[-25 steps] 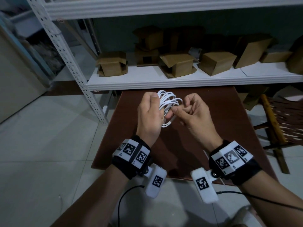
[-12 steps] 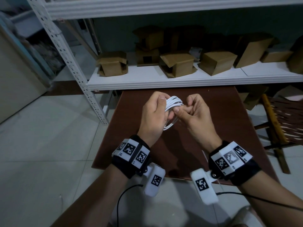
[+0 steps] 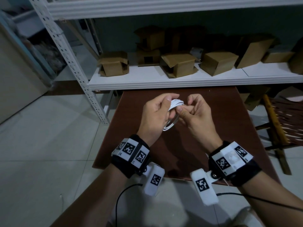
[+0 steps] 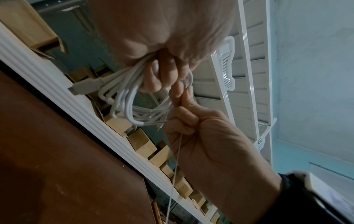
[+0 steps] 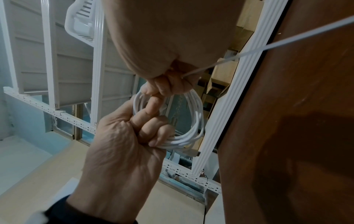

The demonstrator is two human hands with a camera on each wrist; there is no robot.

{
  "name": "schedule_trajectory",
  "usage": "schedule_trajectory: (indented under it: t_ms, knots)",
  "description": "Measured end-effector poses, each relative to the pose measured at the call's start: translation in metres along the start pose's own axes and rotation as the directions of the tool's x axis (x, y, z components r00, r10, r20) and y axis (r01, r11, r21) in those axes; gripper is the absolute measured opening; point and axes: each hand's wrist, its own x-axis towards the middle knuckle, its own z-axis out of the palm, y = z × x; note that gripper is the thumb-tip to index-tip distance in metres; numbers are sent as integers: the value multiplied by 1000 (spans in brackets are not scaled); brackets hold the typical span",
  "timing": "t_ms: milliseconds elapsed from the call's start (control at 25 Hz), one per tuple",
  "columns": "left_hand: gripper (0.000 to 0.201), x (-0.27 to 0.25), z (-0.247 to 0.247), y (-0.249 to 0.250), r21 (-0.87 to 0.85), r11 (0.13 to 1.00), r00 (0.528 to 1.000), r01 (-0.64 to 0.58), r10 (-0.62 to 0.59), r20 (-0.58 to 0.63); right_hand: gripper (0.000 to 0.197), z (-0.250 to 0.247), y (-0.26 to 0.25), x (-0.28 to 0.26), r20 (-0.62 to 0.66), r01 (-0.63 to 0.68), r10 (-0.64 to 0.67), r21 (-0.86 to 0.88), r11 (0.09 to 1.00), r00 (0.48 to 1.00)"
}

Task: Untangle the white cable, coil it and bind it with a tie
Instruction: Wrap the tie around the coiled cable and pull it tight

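Note:
The white cable (image 3: 175,103) is a tight coil held over the brown table (image 3: 229,128). My left hand (image 3: 170,104) grips the coil, thumb on top and fingers curled round the strands (image 5: 193,121). Its grey plug (image 4: 86,86) sticks out to the left in the left wrist view. My right hand (image 3: 183,108) meets the coil from the right, fingers curled. It pinches a thin white tie (image 5: 268,45) that trails away from its fingers (image 4: 177,159). Whether the tie loops the coil is hidden by the fingers.
A white metal shelf (image 3: 164,81) with several cardboard boxes (image 3: 179,64) stands just behind the table. Its perforated upright (image 3: 73,71) comes down at the left. A wooden chair (image 3: 278,122) sits right of the table. Tiled floor lies to the left.
The loops fanned out wide above my left hand a second ago; now they are pressed into a tight bundle. Both hands have closed together over it.

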Motion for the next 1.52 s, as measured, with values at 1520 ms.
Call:
schedule_trajectory:
  t_ms: [1520]
  knots:
    - [38,-5,-5,21,-267,963,999,39,-41,-3,9,-10,8,4,-69,-114,102,-200,973,992]
